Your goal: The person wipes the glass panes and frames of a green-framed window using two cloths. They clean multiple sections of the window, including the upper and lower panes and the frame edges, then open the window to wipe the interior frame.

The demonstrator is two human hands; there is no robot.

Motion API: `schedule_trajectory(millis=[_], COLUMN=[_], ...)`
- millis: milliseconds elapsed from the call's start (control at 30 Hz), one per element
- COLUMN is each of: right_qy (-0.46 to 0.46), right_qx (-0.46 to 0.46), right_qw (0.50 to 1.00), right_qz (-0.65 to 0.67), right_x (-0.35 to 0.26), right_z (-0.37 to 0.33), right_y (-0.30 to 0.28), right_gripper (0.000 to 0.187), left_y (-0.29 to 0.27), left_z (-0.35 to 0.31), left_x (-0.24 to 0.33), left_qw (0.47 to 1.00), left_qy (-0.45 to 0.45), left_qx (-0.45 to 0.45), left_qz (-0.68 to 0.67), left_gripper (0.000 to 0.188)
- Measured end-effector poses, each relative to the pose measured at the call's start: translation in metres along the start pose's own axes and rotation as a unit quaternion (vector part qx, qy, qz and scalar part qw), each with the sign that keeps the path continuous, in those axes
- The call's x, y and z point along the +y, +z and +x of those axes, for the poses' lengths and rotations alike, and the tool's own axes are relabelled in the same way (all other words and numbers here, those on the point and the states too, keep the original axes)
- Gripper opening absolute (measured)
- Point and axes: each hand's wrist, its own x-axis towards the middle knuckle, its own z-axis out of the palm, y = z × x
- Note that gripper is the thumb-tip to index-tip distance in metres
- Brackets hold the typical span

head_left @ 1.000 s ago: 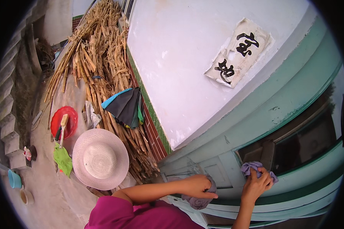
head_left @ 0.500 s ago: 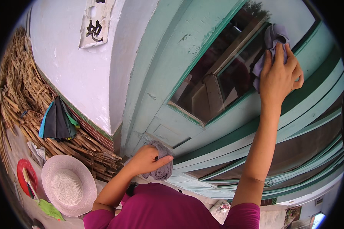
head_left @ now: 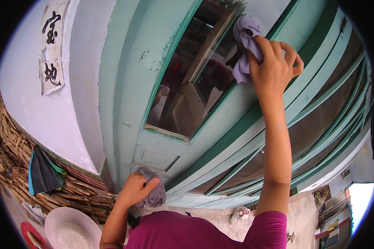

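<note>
My right hand [head_left: 273,64] is raised at the upper right, its fingers pressing a crumpled lavender cloth [head_left: 246,45] to the glass pane [head_left: 195,70] of a pale green door [head_left: 131,99]. The cloth lies over the pane's right edge. Lower down and closer to my body, my left hand [head_left: 138,189] is wrapped round a bunched grey-purple towel [head_left: 153,191]. The towel is in front of the door's bottom panel; whether it touches the door I cannot tell. Dark interior shapes and reflections show in the glass.
Slatted green window frames [head_left: 320,124] curve along the right. A white wall [head_left: 37,112] with a paper strip [head_left: 52,54] stands left. Below it lie dry stalks [head_left: 10,153], a folded umbrella [head_left: 45,174], a pale brimmed hat [head_left: 70,232] and a red basin [head_left: 27,232].
The whole view has shifted, so the door, wall and both hands sit farther left in it. My right hand still holds the lavender cloth on the glass; my left keeps the towel.
</note>
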Motion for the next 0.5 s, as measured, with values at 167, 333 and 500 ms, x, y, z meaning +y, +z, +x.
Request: schedule_trajectory(millis=[167,333,500], right_qy=[0.007,-0.065,-0.075], right_qx=[0.059,-0.175,-0.204], right_qw=[0.991,0.971,0.97], right_qz=[-0.119,0.151,0.109], right_x=[0.053,-0.066,-0.046], right_z=[0.064,-0.073,-0.075], right_y=[0.021,-0.027,-0.048], right_gripper=[0.025,0.033,0.033], left_y=[0.003,-0.015,-0.025], left_z=[0.001,0.011,0.037], left_x=[-0.028,-0.013,-0.017], left_qw=[0.998,0.999,0.998], left_qy=[-0.021,0.014,0.029], left_qx=[-0.032,0.033,0.041], left_qz=[0.054,-0.033,-0.031], left_gripper=[0.044,0.036,0.03])
